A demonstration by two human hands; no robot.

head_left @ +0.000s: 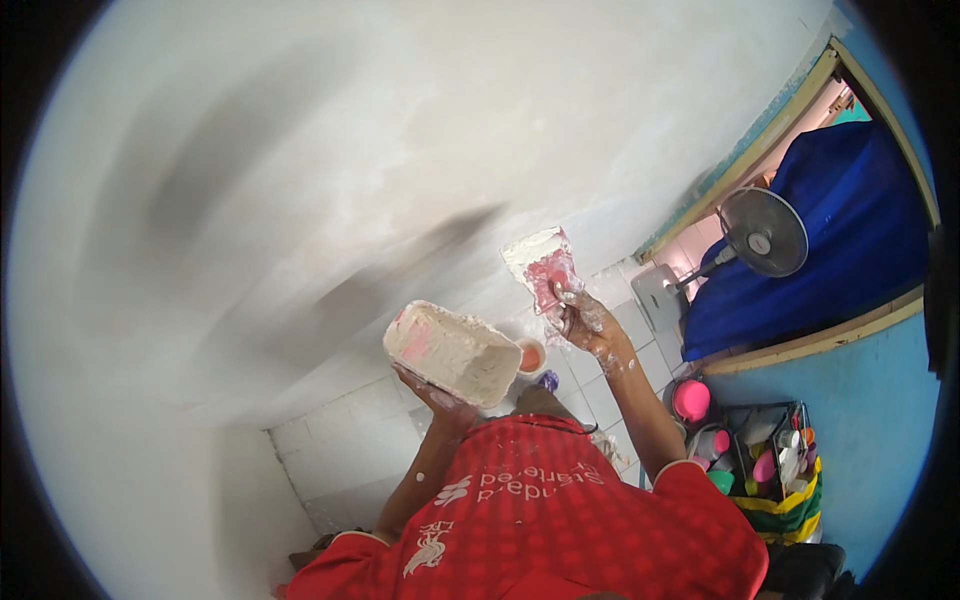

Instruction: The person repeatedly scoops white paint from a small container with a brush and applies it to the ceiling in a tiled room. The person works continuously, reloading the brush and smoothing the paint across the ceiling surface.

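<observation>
My left hand (442, 401) supports a rectangular plastic tub (432, 345) from below, fingers mostly hidden under it. Off-white putty coats the tub's inside, with pink patches showing at one end. To the right, my right hand (592, 325) is closed on a pink-red putty spreader (550, 272). White putty covers the spreader's broad far edge, and smears whiten my fingers. Both tools are held apart, in front of a whitish wall (400, 160) with patchy, smoothed-looking areas. Neither visibly touches the wall.
Pale floor tiles (345, 430) lie below, with a small bucket (531, 357) near my feet. At right stand a fan (763, 232) and a blue curtain (840, 220) in a doorway. A rack of dishes (765, 450) is at the lower right.
</observation>
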